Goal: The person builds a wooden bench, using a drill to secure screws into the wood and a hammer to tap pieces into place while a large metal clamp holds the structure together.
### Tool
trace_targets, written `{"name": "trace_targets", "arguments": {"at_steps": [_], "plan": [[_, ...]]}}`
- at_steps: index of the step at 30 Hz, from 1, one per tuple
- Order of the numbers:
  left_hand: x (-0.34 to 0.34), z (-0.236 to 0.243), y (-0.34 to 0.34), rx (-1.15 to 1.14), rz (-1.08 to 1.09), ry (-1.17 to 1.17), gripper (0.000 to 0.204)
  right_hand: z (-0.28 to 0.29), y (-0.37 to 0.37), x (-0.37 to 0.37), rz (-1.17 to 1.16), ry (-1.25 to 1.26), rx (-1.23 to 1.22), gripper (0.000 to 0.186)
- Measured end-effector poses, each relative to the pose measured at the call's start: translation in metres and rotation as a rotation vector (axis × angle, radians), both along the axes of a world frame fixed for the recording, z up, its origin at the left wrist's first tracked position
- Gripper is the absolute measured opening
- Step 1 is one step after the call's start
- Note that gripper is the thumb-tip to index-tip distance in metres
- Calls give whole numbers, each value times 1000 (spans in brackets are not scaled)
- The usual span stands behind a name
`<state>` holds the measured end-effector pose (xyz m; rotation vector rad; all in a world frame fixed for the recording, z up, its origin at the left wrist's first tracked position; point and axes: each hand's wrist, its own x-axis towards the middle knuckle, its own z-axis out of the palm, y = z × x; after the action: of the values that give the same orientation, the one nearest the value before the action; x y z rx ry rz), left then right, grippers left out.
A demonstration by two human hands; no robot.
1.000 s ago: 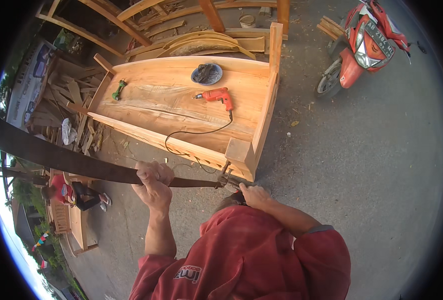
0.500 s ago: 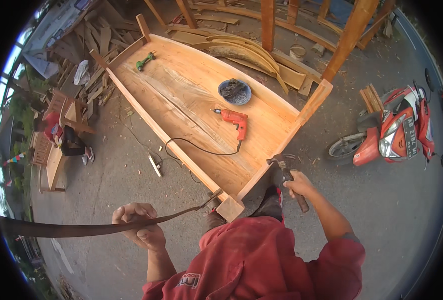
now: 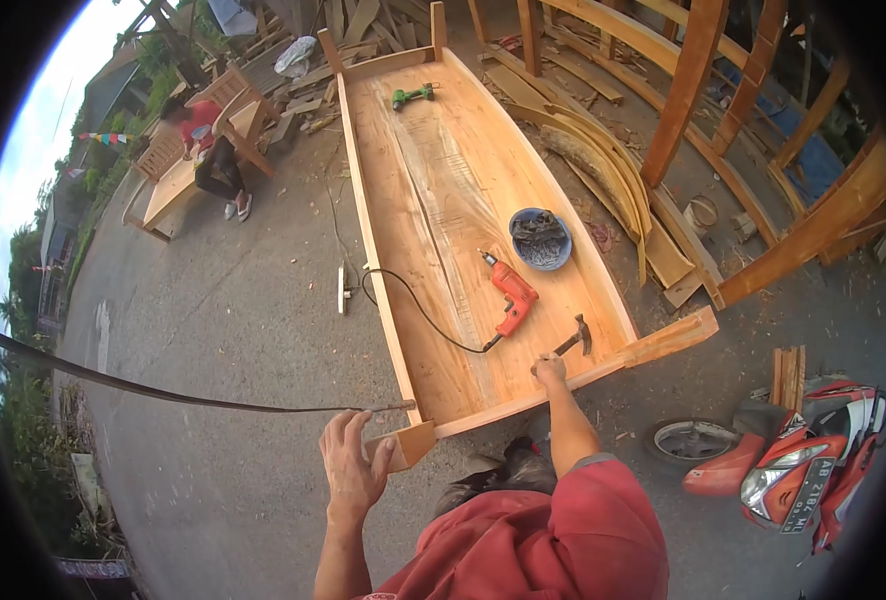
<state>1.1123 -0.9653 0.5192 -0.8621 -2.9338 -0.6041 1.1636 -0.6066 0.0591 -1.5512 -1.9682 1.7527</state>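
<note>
A wooden frame [image 3: 463, 220] is filling mid-picture; a dark bar [image 3: 143, 390] is jutting in from the left edge. Lower centre, the left hand [image 3: 353, 455] is hanging loosely spread, contact unclear: unsupported, the bar could be slipping. Right of centre, a hammer [image 3: 569, 345] is poking out, the right hand [image 3: 549, 369] clenching its handle; careless swinging could be denting wood.

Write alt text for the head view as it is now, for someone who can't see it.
A person's right hand grips a hammer over a large, shallow wooden frame, while the left hand is at its near corner post, beside a long dark bar. Inside the frame lie a red corded drill, a blue bowl and a green power tool.
</note>
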Motion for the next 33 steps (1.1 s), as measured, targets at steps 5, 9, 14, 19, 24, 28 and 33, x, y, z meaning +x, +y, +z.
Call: {"name": "trace_targets", "arguments": {"at_steps": [5,9,14,19,24,28,33], "plan": [[-1,-29,3,-135,30,-169,48,29,-48,-19,542,-26,405,26],[3,-37,41,-11,147,-284,43,7,78,-2,286,4,247,29],[0,-51,42,-115,343,-104,44,32,101,-92,278,-100,385,27],[-5,-52,49,-116,439,-151,53,0,177,-171,349,-88,466,28],[-7,-57,49,-183,524,-187,67,-42,204,-244,682,-256,725,26],[-17,-52,58,-224,522,-194,71,-54,198,-271,836,-346,794,34],[-25,-60,65,-245,554,-225,71,-69,217,-279,789,-261,698,33]]}}
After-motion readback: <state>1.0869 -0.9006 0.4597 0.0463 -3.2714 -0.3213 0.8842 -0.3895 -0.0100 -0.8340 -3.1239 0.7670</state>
